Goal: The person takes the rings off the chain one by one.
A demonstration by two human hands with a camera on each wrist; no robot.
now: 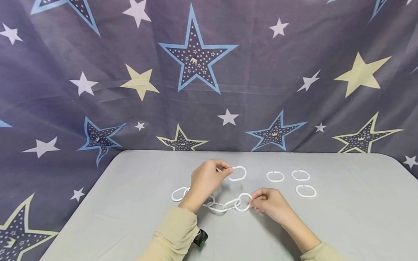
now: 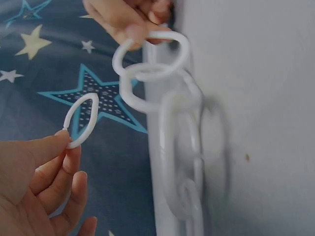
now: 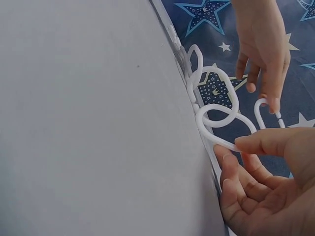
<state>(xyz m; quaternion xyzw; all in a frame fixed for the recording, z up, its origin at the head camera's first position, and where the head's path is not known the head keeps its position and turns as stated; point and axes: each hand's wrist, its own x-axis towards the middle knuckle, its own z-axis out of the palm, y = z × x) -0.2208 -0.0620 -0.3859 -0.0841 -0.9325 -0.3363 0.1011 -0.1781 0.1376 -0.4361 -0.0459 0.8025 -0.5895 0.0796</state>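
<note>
A single white oval ring [image 1: 244,173] is pinched between the left hand's [image 1: 207,180] thumb and forefinger, held above the table. Lower and to the right, the right hand [image 1: 270,203] pinches the end ring [image 1: 242,210] of a chain of linked white rings. The chain runs left behind the left wrist to its far end [image 1: 173,198]. In the left wrist view the single ring [image 2: 92,118] hangs apart from the chain [image 2: 166,157]. The right wrist view shows thumb and fingers on the end ring [image 3: 201,120]; a small gap shows in the left hand's ring [image 3: 258,113].
Three loose white rings lie on the grey table [image 1: 347,227] to the right: one [image 1: 275,180], another [image 1: 300,179] and a third [image 1: 305,196] in front of it. A dark cloth [image 1: 252,82] with stars hangs behind the table's back edge.
</note>
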